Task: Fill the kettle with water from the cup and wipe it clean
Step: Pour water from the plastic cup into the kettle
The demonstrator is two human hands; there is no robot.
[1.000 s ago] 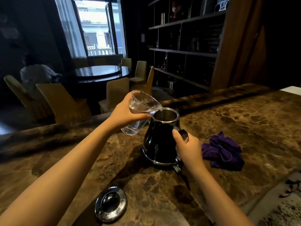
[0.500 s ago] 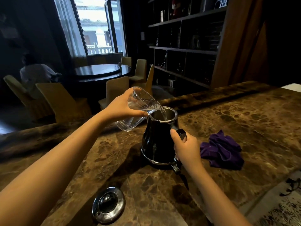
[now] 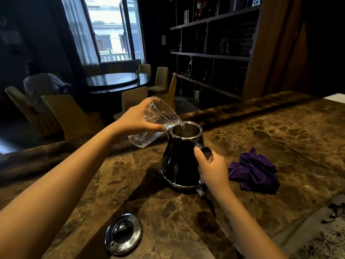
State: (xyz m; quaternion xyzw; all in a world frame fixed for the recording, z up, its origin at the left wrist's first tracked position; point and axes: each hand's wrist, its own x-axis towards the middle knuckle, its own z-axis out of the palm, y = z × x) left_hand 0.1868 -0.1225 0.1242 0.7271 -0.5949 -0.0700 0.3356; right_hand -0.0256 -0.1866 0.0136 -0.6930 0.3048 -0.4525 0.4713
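Observation:
A black kettle [image 3: 177,161] with an open steel rim stands on the brown marble counter [image 3: 261,139]. My right hand [image 3: 212,169] grips its handle. My left hand [image 3: 136,118] holds a clear glass cup [image 3: 155,120] tilted over the kettle's mouth, its lip touching the rim, and a thin stream of water runs in. A crumpled purple cloth [image 3: 253,171] lies on the counter just right of the kettle.
The kettle's round metal lid [image 3: 123,233] lies on the counter near me, front left. A raised marble ledge runs along the counter's far edge. Beyond it are chairs, a round dark table, a seated person and shelving.
My left hand has tipped the cup further, raising its base, and the water level in the cup has dropped. My right hand and the kettle have stayed put.

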